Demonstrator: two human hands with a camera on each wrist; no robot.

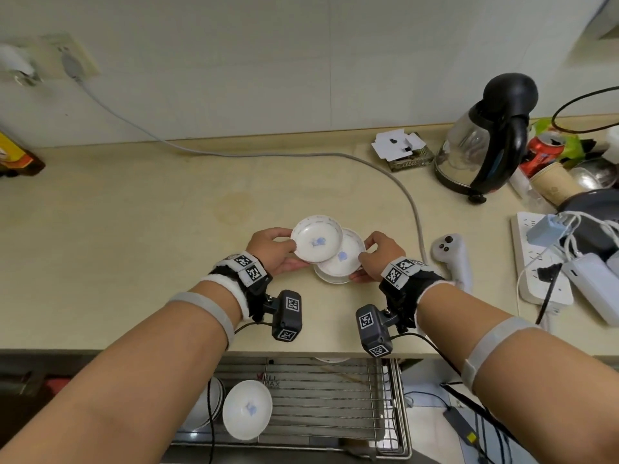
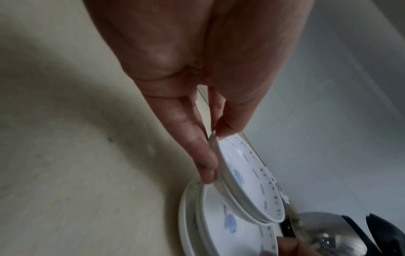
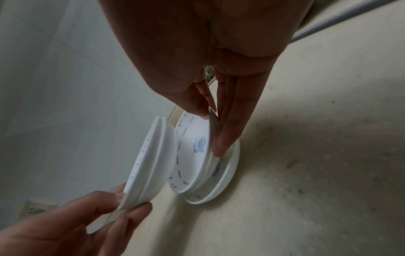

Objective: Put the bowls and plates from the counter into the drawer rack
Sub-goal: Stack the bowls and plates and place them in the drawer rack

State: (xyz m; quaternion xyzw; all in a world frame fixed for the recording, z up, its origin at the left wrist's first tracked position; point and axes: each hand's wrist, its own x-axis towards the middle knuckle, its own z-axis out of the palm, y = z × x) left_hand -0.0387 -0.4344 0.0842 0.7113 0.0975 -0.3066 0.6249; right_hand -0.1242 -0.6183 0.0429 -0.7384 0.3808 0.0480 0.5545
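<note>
Head view, working from my left: my left hand point(image 1: 268, 251) has lifted a pair of small white plates point(image 1: 316, 242), thumb over the rim and fingers curled beneath, so they hang tilted just above the counter point(image 1: 134, 236). The left wrist view shows that it is two nested plates, not one, pinched at the near edge between thumb and fingertips point(image 2: 206, 162). Beside them, overlapped by their edge, the remaining stack point(image 1: 341, 262) sits on the counter, and my right hand point(image 1: 380, 256) pinches the rim of its upper plates, thumb on top, fingers under, with the bottom plate flat on the surface in the right wrist view. I judge these to be glazed ceramic: stiff, light enough for a rim pinch, but slick and chip-prone, and nested pieces could slide apart if tilted too far. I would keep my fingers well under the base and my thumb on the rim. Below the counter edge the drawer rack point(image 1: 351, 396) stands open, with a bowl point(image 1: 247, 409) already propped at its left end.
</note>
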